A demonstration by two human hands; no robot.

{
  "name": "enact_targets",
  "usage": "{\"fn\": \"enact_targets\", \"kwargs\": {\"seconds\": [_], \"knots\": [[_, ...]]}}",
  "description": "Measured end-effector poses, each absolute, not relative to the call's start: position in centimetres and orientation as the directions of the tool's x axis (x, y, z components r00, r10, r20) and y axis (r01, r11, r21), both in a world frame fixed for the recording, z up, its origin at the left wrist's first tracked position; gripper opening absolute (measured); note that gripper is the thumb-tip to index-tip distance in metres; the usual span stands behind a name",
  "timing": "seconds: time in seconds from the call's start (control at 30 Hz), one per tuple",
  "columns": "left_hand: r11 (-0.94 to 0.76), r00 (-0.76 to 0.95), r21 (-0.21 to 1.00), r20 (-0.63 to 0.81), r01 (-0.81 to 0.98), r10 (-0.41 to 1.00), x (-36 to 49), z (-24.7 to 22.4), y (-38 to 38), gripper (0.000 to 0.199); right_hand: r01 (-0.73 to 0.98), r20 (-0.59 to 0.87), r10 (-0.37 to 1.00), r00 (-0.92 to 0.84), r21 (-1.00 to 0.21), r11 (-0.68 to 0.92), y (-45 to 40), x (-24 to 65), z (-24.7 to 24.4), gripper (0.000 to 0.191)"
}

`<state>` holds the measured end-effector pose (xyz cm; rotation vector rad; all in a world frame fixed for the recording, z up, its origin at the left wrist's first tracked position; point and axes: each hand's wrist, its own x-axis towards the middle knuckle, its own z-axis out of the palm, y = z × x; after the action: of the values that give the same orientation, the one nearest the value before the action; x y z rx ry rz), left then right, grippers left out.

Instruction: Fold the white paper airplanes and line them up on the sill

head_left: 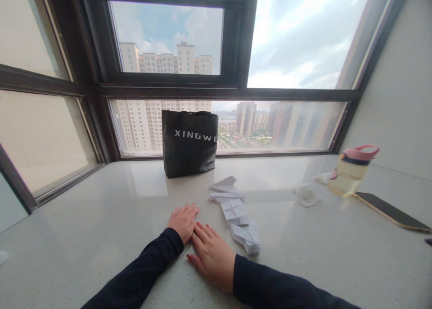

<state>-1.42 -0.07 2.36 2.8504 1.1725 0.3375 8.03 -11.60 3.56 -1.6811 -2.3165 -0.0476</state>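
My left hand [184,221] lies flat on the pale speckled sill [111,237], palm down with its fingers stretched out. Just below and right of it rests my right hand [212,255], also palm down and extended, its fingertips touching or nearly touching the left one. Neither holds anything. Right of both hands runs a row of folded white papers: a stack of folded pieces [246,237] nearest me, a squarish folded piece [234,211] behind it, then a long narrow folded paper [227,195] and a pointed folded paper [224,184] farthest away.
A black bag [189,144] with white lettering stands against the window. To the right are a crumpled clear wrapper [307,196], a drinking bottle [349,174] with a pink lid, and a dark phone [391,211]. Dark window frames [232,94] border the sill.
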Motion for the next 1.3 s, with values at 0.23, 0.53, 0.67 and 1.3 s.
{"fn": "enact_targets", "kwargs": {"seconds": [0.23,0.53,0.67,1.3], "knots": [[-0.704,0.689,0.135,0.143,0.698,0.711,-1.5,3.5,-0.8,0.045,0.935,0.252,0.924,-0.289,-0.132,0.329,-11.6,8.0,3.5,0.05],[-0.698,0.688,0.122,0.117,0.706,0.717,-1.5,3.7,-0.9,0.045,0.932,0.234,0.928,-0.29,-0.151,0.329,-11.6,8.1,3.6,0.051],[-0.699,0.688,0.135,0.122,0.702,0.715,-1.5,3.7,-0.8,0.045,0.934,0.234,0.928,-0.29,-0.145,0.328,-11.6,8.1,3.6,0.052],[-0.711,0.694,0.145,0.158,0.688,0.703,-1.5,3.0,-0.5,0.046,0.934,0.225,0.933,-0.28,-0.16,0.318,-11.6,8.0,3.6,0.051]]}}
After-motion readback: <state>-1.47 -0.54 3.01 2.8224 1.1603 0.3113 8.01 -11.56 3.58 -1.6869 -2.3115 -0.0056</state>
